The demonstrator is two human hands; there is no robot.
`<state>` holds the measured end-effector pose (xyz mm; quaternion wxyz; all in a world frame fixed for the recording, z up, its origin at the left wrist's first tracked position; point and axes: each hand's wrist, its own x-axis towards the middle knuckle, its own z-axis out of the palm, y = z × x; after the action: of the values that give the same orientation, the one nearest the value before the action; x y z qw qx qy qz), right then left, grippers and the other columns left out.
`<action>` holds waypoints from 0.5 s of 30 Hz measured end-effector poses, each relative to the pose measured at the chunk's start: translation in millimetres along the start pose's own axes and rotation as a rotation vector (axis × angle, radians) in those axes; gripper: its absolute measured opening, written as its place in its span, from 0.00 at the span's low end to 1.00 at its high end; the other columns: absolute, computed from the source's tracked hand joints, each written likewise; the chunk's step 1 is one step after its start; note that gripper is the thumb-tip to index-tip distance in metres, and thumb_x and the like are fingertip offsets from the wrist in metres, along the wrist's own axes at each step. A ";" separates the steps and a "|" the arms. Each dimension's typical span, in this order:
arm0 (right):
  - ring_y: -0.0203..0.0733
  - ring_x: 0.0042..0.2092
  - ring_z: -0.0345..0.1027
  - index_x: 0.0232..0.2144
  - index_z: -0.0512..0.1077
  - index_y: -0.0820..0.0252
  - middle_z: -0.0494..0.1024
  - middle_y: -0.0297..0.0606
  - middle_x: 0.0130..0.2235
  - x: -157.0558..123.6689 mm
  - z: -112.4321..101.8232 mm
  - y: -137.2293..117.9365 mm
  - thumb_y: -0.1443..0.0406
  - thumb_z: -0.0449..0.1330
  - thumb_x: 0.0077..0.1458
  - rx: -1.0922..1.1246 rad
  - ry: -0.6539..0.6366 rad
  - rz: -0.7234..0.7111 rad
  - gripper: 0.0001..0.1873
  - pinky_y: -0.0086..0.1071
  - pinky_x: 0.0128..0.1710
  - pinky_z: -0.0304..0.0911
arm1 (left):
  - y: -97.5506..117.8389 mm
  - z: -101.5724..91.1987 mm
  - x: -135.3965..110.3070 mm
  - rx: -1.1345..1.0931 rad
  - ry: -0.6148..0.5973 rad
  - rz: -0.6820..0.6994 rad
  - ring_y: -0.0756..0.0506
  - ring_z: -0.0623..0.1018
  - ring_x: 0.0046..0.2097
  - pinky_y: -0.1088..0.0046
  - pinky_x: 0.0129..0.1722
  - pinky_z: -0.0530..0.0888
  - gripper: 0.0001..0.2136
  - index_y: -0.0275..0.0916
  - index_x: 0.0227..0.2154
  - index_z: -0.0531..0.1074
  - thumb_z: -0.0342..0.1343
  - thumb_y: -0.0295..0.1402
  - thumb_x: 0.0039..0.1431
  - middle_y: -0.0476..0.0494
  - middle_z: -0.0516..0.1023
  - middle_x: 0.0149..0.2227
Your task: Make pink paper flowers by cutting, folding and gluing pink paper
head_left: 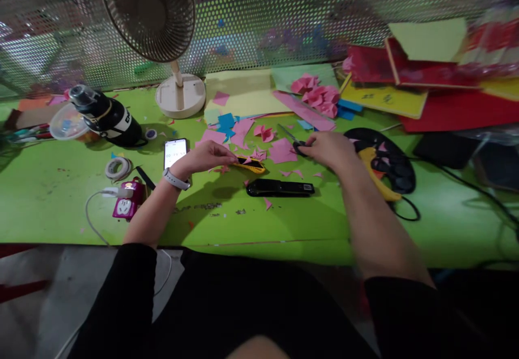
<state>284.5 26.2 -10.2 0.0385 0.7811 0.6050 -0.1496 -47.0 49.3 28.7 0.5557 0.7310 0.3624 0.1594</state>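
My left hand (213,156), with a white band on its wrist, reaches in over the middle of the table. Its fingers are pinched at the near end of a yellow-and-black utility knife (252,165). My right hand (327,147) is closed on the dark handles of a pair of scissors (299,145), whose blades point away to the left. Between the hands lie a pink paper square (283,151), a folded pink paper flower (264,133) and many pink scraps. A black stapler (279,188) rests in front of the knife.
A fan (180,97) stands at the back by the mesh. To the left are a black bottle (107,118), tape roll (118,168), phone (175,151) and pink power adapter (127,202). Crumpled pink paper flowers (320,97), a black pad (399,164) and red boards (458,110) lie rightward.
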 end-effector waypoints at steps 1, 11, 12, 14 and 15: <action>0.52 0.40 0.72 0.36 0.77 0.58 0.81 0.46 0.37 0.9 0.3 2.3 0.52 0.62 0.55 0.008 -0.005 -0.007 0.16 0.37 0.33 0.56 | 0.4 0.2 0.3 -0.014 0.025 0.006 0.48 0.81 0.39 0.74 0.41 0.75 0.05 0.39 0.32 0.84 0.66 0.33 0.53 0.41 0.84 0.37; 0.45 0.36 0.74 0.37 0.76 0.54 0.80 0.42 0.38 -52.5 -15.9 -37.9 0.47 0.64 0.53 0.894 0.005 -0.384 0.19 0.39 0.37 0.69 | 8.4 33.5 4.1 -0.731 0.339 0.053 0.45 0.77 0.55 0.68 0.54 0.71 0.11 0.41 0.35 0.82 0.66 0.42 0.54 0.42 0.83 0.48; 0.45 0.38 0.74 0.39 0.75 0.54 0.80 0.42 0.40 -60.2 -15.6 -50.2 0.47 0.65 0.52 0.966 -0.048 -0.431 0.21 0.40 0.38 0.70 | 7.6 38.1 4.9 -0.784 0.352 0.052 0.45 0.77 0.56 0.68 0.55 0.71 0.11 0.41 0.35 0.82 0.66 0.42 0.55 0.42 0.82 0.48; 0.45 0.41 0.75 0.42 0.74 0.55 0.79 0.42 0.43 -72.0 -14.4 -73.0 0.48 0.67 0.50 1.046 -0.086 -0.499 0.23 0.40 0.42 0.71 | 5.5 45.9 6.7 -0.860 0.363 0.056 0.45 0.76 0.57 0.69 0.54 0.71 0.09 0.41 0.35 0.82 0.66 0.41 0.55 0.43 0.82 0.49; 0.46 0.42 0.75 0.42 0.73 0.55 0.79 0.42 0.43 -75.8 -13.8 -82.5 0.48 0.69 0.48 1.075 -0.099 -0.533 0.25 0.40 0.42 0.72 | 4.3 48.8 7.6 -0.885 0.368 0.062 0.45 0.76 0.57 0.70 0.54 0.71 0.09 0.41 0.35 0.82 0.66 0.40 0.55 0.44 0.82 0.48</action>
<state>191.3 -19.4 34.2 -0.3725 0.5046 0.6171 -0.4752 -9.2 20.1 15.2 0.7351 0.3942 0.3301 0.4418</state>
